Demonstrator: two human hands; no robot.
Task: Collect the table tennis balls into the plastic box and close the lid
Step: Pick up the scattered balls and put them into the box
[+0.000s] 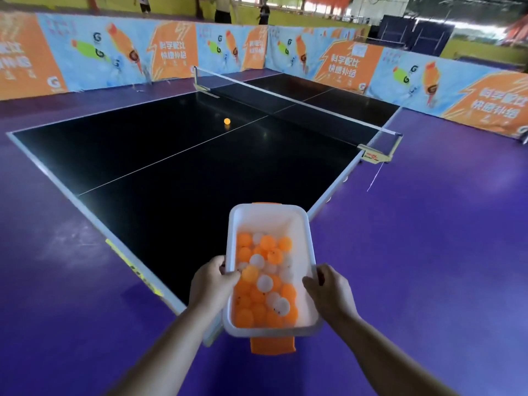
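Note:
A white plastic box with orange latches hangs over the near right corner of the black table tennis table. It holds several orange and white balls. My left hand grips the box's left rim, thumb inside against a ball. My right hand grips the right rim. One orange ball lies alone on the table, far from me near the net. No lid is visible.
The net crosses the table at the back, its clamp at the right edge. Purple floor surrounds the table. Printed barrier boards fence the court. People stand beyond the barriers at the top.

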